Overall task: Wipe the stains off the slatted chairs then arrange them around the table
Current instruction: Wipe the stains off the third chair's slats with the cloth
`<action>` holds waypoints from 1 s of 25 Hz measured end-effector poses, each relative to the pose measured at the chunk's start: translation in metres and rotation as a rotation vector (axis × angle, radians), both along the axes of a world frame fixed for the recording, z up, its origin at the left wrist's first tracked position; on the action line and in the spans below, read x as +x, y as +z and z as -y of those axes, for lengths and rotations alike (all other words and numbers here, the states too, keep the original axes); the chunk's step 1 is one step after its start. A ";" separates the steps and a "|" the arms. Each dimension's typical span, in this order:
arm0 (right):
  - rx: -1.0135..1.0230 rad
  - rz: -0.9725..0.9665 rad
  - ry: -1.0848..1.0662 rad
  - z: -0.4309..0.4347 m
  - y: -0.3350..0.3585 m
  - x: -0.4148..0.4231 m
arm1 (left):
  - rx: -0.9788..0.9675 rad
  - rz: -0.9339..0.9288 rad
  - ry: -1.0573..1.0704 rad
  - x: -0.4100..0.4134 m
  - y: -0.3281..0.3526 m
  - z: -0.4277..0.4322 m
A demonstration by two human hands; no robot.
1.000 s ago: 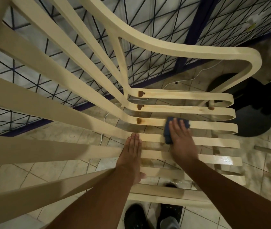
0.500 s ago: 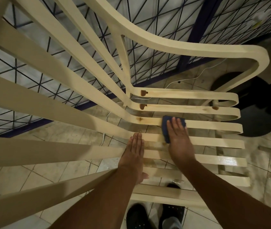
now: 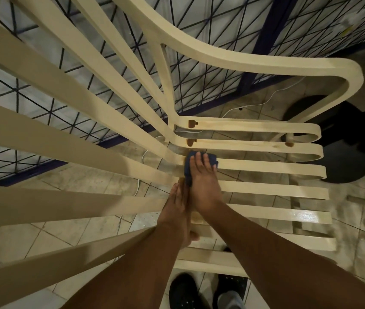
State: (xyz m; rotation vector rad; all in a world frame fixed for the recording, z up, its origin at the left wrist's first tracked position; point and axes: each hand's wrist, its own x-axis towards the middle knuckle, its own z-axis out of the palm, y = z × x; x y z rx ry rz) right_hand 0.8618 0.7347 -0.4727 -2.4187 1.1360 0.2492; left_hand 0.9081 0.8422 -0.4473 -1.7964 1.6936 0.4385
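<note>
A cream slatted chair (image 3: 266, 169) fills the view, seen from above. Brown rust stains (image 3: 191, 124) mark the inner ends of its upper seat slats, and another sits near the right end (image 3: 289, 144). My right hand (image 3: 201, 184) presses a dark blue cloth (image 3: 187, 168) flat on the third slat, at its left end where the seat bends into the back. My left hand (image 3: 177, 210) lies flat with straight fingers on the slats just below and to the left, touching the right hand's edge.
A blue metal grille (image 3: 199, 70) with diagonal bars stands behind the chair. A round black base (image 3: 355, 152) sits on the tiled floor at right. A white cable (image 3: 255, 105) runs across the tiles. My dark shoes (image 3: 183, 291) show below the seat.
My right hand has slid the cloth left along the third slat, onto the stain at the bend. It now lies against my left hand, which has stayed in place.
</note>
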 end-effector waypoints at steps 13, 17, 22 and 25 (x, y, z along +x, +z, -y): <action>-0.070 0.184 -0.355 0.031 -0.002 -0.104 | -0.022 -0.050 0.074 -0.001 -0.005 -0.004; -0.021 0.161 -0.316 0.023 0.004 -0.055 | -0.036 -0.029 0.061 0.000 0.001 -0.004; 0.092 0.171 -0.159 -0.008 0.005 0.015 | 0.011 0.092 -0.055 -0.004 -0.009 -0.006; 0.228 0.249 -0.188 -0.016 0.011 0.038 | 0.130 0.244 -0.002 0.004 0.006 0.004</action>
